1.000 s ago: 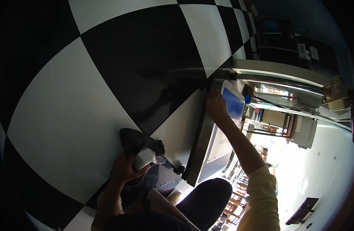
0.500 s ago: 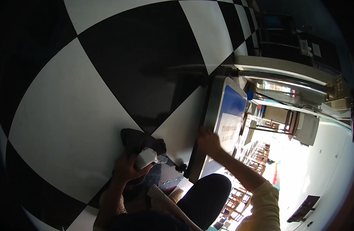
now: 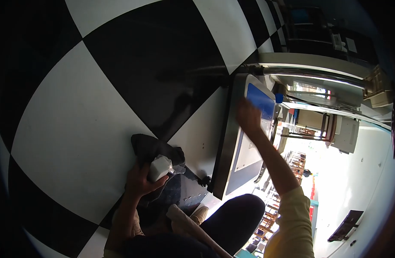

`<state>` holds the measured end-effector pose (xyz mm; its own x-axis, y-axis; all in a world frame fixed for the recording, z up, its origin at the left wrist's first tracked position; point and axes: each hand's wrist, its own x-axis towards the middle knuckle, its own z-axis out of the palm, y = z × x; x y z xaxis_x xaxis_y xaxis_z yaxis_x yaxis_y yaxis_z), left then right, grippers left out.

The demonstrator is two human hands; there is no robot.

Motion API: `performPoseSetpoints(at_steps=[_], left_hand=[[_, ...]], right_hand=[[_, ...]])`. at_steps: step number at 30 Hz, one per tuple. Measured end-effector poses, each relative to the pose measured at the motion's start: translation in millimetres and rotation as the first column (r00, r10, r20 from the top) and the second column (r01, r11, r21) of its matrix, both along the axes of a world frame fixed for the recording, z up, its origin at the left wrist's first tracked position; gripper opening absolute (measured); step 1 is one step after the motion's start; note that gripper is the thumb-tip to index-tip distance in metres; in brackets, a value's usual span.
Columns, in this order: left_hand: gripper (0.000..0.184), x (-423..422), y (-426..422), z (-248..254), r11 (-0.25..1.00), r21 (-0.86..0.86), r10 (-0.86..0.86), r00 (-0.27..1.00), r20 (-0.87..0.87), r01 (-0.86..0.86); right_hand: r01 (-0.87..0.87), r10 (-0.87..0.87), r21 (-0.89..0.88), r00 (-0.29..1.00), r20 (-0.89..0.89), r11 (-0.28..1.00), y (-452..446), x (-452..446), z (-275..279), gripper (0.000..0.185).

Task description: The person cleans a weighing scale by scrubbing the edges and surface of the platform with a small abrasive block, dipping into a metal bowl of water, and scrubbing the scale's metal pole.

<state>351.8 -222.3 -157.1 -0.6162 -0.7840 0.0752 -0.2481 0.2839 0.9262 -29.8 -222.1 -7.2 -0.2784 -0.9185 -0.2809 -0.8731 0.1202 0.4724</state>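
My left hand (image 3: 139, 182) is closed around a white block (image 3: 159, 168) with crumpled clear plastic (image 3: 176, 169) at one end; its exact kind I cannot tell. A dark cloth (image 3: 143, 146) bunches just beyond that hand, over the floor. My right hand (image 3: 249, 117) is closed in a fist against the upper part of a metal-edged panel (image 3: 244, 172), over its blue band (image 3: 261, 103). Whatever lies under those fingers is hidden. Printed lettering on the panel's white label is mostly covered by my right forearm.
Large black and white floor tiles (image 3: 73, 116) spread to the left. A small black knob-like foot (image 3: 204, 181) sits at the panel's lower corner. A metal rail (image 3: 313, 75) runs beyond the panel. Wooden chairs (image 3: 298, 165) and a wall-mounted screen (image 3: 344, 225) are farther right.
My right hand has moved up along the panel from the lettering to the blue band. My left hand keeps the white block, nearly in place. The view has shifted slightly.
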Motion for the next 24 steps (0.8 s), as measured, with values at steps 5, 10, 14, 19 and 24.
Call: performPoseSetpoints(at_steps=[5,10,14,19,24], left_hand=[[0.062,0,0,1,0.999,0.036,-0.002,1.000,-0.029,0.003],[0.063,-1,3,-1,0.999,0.030,0.012,0.999,-0.041,-0.011],[0.063,3,3,-1,0.999,0.040,-0.023,0.999,-0.023,0.024],[0.062,1,4,-2,0.998,0.065,-0.021,1.000,-0.009,0.022],[0.060,0,4,1,0.992,0.119,-0.036,0.999,-0.014,0.037]], right_hand=[[-0.019,0.019,0.022,1.000,-0.014,1.000,65,21,-8,0.022],[-0.064,0.059,0.075,0.996,0.069,0.995,54,38,2,0.016],[-0.061,0.058,-0.052,0.997,-0.049,0.997,13,17,-2,0.009],[-0.201,0.172,0.175,0.971,0.167,0.964,159,110,-3,0.012],[-0.255,0.237,0.151,0.963,0.129,0.955,124,92,-15,0.009]])
